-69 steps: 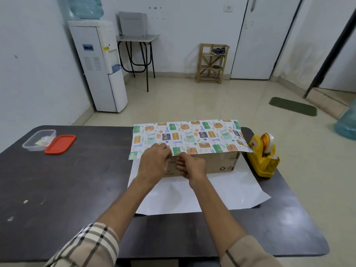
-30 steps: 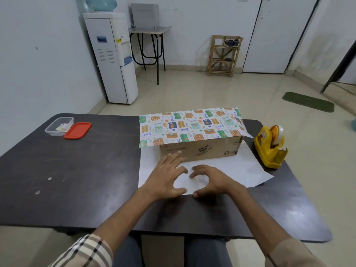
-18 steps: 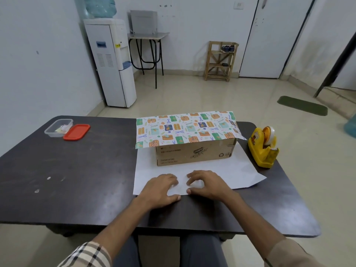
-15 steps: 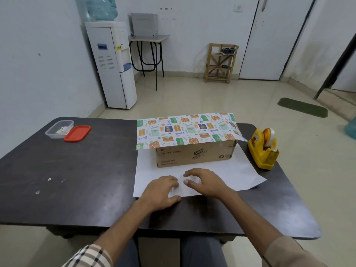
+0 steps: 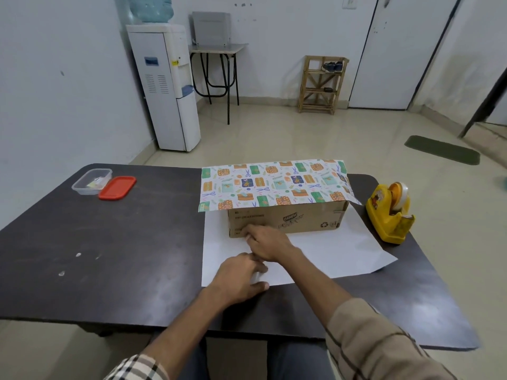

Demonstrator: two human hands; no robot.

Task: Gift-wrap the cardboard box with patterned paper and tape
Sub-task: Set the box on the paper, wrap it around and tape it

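The cardboard box [image 5: 301, 220] sits on the paper [image 5: 329, 250] on the counter [image 5: 137, 242], left hand [image 5: 238, 278] pinching the paper's near edge, right hand [image 5: 267, 244] pressing straight fingers by the box, so a crooked pull could wrinkle the paper.

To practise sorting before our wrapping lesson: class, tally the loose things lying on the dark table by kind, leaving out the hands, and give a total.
Cardboard box: 1
Wrapping paper sheet: 1
Tape dispenser: 1
Clear plastic container: 1
Red lid: 1
Total: 5
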